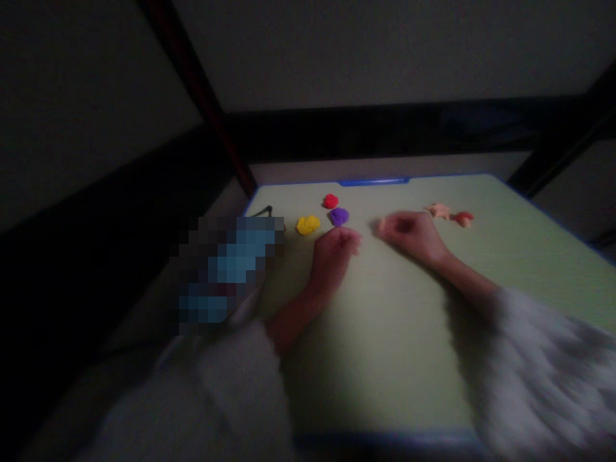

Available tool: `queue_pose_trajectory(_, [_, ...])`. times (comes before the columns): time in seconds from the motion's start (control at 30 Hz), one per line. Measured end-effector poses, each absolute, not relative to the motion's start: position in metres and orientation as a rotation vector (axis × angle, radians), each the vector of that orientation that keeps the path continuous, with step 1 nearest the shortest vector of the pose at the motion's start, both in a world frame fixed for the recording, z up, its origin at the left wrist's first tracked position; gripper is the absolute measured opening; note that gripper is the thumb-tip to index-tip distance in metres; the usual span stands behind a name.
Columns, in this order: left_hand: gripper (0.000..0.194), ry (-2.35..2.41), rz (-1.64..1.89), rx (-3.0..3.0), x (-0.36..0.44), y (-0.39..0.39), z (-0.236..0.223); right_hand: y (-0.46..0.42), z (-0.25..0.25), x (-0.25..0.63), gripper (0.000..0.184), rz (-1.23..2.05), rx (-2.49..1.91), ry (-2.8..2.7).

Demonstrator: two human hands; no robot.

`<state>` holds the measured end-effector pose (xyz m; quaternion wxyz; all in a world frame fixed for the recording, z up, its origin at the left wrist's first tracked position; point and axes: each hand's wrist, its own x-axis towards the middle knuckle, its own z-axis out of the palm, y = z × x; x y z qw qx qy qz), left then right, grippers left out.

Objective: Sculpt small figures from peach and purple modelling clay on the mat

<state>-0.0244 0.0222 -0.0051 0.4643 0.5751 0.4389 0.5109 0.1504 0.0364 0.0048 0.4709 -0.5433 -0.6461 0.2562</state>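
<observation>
"Where is the left hand (334, 256)?"

"Over the pale green table (385, 359), its fingers bent in toward the palm, about half closed. Motion blur covers the tips, so I can't tell whether they pinch anything."

"And what's around it?"

"A purple clay-like lump (339, 217) sits just beyond it at twelve o'clock; whether they touch, I can't say. At about half past ten is a yellow clay-like lump (308, 224), and past the purple one, a shade before twelve, a small red clay-like lump (330, 201)."

"The right hand (409, 234)?"

"Between two and three o'clock from the left, a gap between them. Its fingers curl round toward the thumb, partly closed; again I can't tell if anything is inside."

"What lies nearest to that one?"

"A peach figure with leg-like points (439, 210), at between one and two o'clock. Just to its right is a red-capped mushroom shape (463, 219)."

"Anything farther out?"

"A blue handle (374, 182) on the table's far edge, at twelve. Both arms wear fluffy pale sleeves (543, 372)."
</observation>
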Motion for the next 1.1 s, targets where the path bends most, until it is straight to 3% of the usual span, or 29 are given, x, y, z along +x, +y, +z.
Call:
queue_pose_trajectory(0.33, [0.009,1.085,1.248,1.415,-0.0244,0.0232,-0.0066,0.0349,0.0062,0.1504,0.025,0.608,-1.349,-1.604])
queue_pose_trajectory(0.67, [0.010,1.076,1.253,1.431,-0.0243,0.0225,-0.0061,0.0351,0.0059,0.1502,0.015,0.585,-1.317,-1.649])
queue_pose_trajectory(1.1, [0.007,1.076,1.264,1.396,-0.0237,0.0234,-0.0063,0.0380,0.0012,0.1526,0.019,0.635,-1.283,-1.654])
